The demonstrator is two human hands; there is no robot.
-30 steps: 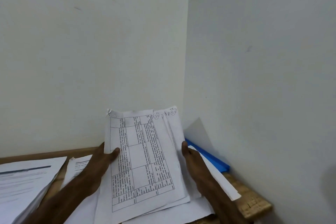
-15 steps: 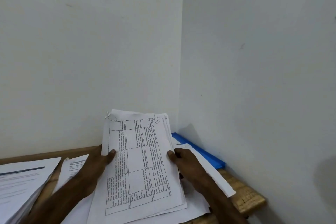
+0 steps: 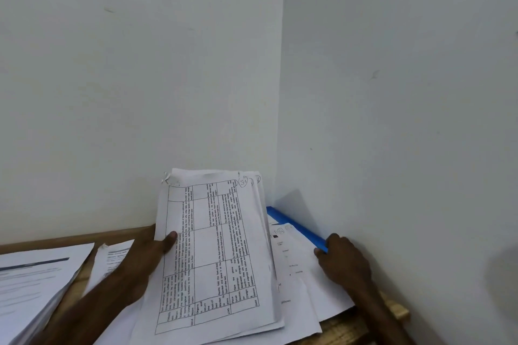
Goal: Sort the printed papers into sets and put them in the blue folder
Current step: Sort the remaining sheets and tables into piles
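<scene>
left hand: thumb and fingers clamped on the printed paper set, thumb on its front face. right hand: fingers curled round the blue folder edge.

Wooden table against white corner walls

Two plain white walls meet in a corner behind a wooden table.

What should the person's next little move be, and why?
Probably draw the blue folder open with the right hand, which grips its near corner; the left hand holds a stapled set ready to go in, though loose sheets lie on the folder.
</scene>
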